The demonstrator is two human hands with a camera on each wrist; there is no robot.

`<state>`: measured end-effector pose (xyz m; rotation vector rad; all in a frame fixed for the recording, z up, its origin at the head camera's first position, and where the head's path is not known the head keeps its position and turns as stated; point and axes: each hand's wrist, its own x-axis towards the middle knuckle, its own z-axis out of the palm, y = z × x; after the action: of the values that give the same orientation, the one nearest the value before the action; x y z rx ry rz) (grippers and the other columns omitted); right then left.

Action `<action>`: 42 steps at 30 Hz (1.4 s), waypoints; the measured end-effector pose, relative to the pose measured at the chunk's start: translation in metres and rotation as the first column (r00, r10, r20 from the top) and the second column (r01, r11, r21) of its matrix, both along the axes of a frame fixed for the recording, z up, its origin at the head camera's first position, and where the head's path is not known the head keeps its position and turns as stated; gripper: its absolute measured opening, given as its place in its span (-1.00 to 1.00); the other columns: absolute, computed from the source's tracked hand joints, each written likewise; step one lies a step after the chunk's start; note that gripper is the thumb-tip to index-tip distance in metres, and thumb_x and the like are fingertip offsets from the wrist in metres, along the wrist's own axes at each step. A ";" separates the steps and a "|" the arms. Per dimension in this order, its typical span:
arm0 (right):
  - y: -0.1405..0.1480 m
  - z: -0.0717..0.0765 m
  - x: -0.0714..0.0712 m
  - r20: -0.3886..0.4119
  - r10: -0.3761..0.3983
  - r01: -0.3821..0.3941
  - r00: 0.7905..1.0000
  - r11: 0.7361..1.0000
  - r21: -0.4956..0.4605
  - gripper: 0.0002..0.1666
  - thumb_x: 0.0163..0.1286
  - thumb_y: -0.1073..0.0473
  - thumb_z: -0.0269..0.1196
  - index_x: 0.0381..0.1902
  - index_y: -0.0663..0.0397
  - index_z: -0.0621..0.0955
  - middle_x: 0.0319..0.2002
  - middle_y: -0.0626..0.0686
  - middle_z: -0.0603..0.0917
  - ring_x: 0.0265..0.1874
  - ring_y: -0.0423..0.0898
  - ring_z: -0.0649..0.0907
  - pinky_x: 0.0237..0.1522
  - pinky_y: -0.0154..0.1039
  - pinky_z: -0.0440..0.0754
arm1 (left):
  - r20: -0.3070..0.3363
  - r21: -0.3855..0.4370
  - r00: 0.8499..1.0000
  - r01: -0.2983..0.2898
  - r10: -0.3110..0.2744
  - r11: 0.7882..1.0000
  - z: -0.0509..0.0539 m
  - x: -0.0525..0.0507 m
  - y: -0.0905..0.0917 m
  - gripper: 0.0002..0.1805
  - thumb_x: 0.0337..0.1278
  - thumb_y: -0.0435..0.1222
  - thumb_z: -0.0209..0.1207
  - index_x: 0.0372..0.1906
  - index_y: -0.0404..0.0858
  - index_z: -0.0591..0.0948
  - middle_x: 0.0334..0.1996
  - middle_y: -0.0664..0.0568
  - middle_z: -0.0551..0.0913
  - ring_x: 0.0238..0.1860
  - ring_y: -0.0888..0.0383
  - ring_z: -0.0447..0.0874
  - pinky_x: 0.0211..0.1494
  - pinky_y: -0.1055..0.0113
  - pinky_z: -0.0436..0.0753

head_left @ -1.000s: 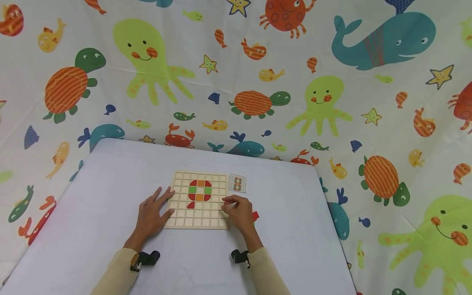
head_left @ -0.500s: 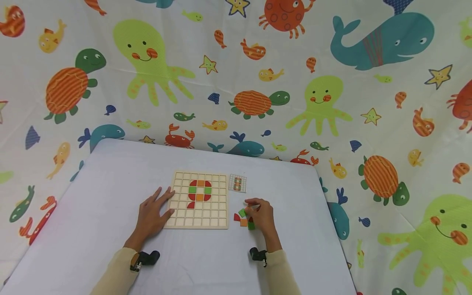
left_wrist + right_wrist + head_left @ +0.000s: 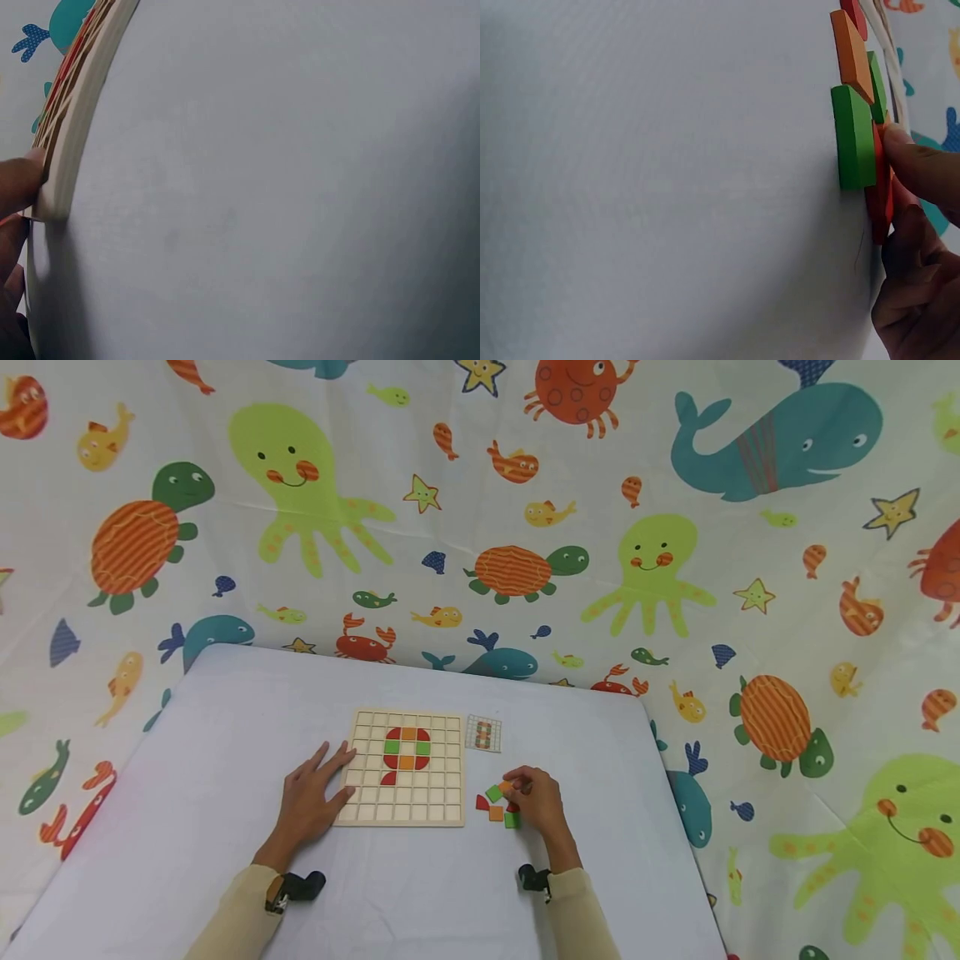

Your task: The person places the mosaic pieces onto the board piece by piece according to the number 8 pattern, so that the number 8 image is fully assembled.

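A wooden grid board lies on the white table, with red, orange and green tiles set in a ring, plus one red quarter-round tile below it. My left hand rests at the board's left edge, fingers spread; in the left wrist view its thumb touches the board's corner. To the right of the board, my right hand pinches an orange tile between thumb and forefinger, among the loose tiles. Close by lie a green tile and a red tile, partly hidden by the hand in the head view.
A small pattern card with a printed grid lies at the board's upper right. Other loose tiles include a red one and an orange one. A curtain with sea animals hangs behind the table.
My right hand has moved from the board's right edge to the loose tiles, uncovering several of them, and shifted slightly further right since. My left hand stays put.
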<state>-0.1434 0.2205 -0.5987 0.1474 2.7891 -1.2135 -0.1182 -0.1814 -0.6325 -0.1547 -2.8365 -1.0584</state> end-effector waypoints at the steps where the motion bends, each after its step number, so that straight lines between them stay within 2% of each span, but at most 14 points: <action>1: 0.000 0.000 0.000 0.000 -0.001 0.001 1.000 1.000 0.002 -0.78 0.31 0.33 0.50 -0.13 -0.01 0.79 -0.30 -0.01 0.66 -0.35 -0.13 0.62 -0.32 -0.32 0.60 | -0.004 -0.001 1.000 -0.002 0.002 1.000 0.000 0.000 0.000 -0.27 0.28 -0.30 0.37 0.55 -0.17 0.45 0.62 -0.22 0.34 0.68 -0.36 0.08 0.53 -0.43 0.10; 6: 0.001 -0.002 -0.001 0.008 -0.018 0.018 1.000 1.000 -0.013 -0.79 0.32 0.29 0.51 -0.17 -0.06 0.71 -0.29 -0.03 0.66 -0.31 -0.11 0.60 -0.28 -0.30 0.60 | -0.007 -0.004 1.000 -0.006 0.006 1.000 -0.001 0.000 0.000 -0.27 0.28 -0.28 0.37 0.54 -0.17 0.46 0.62 -0.21 0.34 0.67 -0.36 0.08 0.52 -0.42 0.11; 12: 0.002 -0.001 0.000 0.006 -0.055 0.056 0.998 0.996 -0.071 -0.81 0.34 0.26 0.50 -0.21 -0.07 0.69 -0.28 -0.02 0.69 -0.31 -0.07 0.57 -0.28 -0.27 0.57 | 0.033 0.001 0.999 0.001 -0.001 1.000 0.003 0.000 -0.001 -0.27 0.32 -0.30 0.35 0.57 -0.17 0.42 0.65 -0.19 0.29 0.70 -0.34 0.02 0.57 -0.41 0.05; 21: -0.015 0.001 0.001 -0.108 -0.094 0.075 0.990 0.983 -0.167 -0.83 0.35 0.23 0.50 -0.21 -0.13 0.71 -0.30 -0.03 0.72 -0.41 -0.07 0.53 -0.48 -0.37 0.49 | 0.041 0.001 0.999 0.000 0.000 1.000 0.002 0.001 0.000 -0.26 0.32 -0.30 0.35 0.58 -0.17 0.42 0.65 -0.19 0.28 0.71 -0.34 0.01 0.57 -0.41 0.05; 27: -0.041 0.006 -0.001 -0.146 -0.041 0.015 0.988 0.985 -0.174 -0.85 0.36 0.20 0.49 -0.21 -0.15 0.72 -0.32 -0.07 0.74 -0.46 -0.15 0.49 -0.45 -0.38 0.44 | 0.026 0.001 1.000 0.002 -0.002 1.000 0.005 0.000 0.000 -0.27 0.31 -0.31 0.36 0.56 -0.20 0.44 0.64 -0.21 0.30 0.69 -0.36 0.03 0.56 -0.42 0.06; 34: -0.075 0.009 -0.006 -0.179 0.029 -0.066 0.983 0.977 -0.202 -0.88 0.34 0.20 0.51 -0.22 -0.11 0.75 -0.33 -0.04 0.77 -0.53 -0.20 0.46 -0.51 -0.39 0.39 | 0.020 -0.003 1.000 0.000 0.000 1.000 0.005 0.002 0.000 -0.27 0.31 -0.31 0.36 0.56 -0.20 0.43 0.63 -0.21 0.31 0.69 -0.36 0.04 0.55 -0.42 0.08; 42: -0.114 0.008 -0.009 -0.158 0.065 -0.098 0.985 0.973 -0.208 -0.92 0.34 0.19 0.51 -0.26 -0.13 0.78 -0.37 -0.11 0.76 -0.45 -0.21 0.52 -0.40 -0.40 0.48 | 0.021 0.002 1.000 0.000 0.000 1.000 0.004 0.001 0.001 -0.27 0.31 -0.30 0.36 0.56 -0.19 0.43 0.64 -0.20 0.30 0.69 -0.35 0.04 0.55 -0.42 0.08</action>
<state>-0.1525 0.1064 -0.5912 -0.0779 2.7278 -1.5545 -0.1168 -0.1807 -0.6284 -0.1442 -2.8545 -1.0689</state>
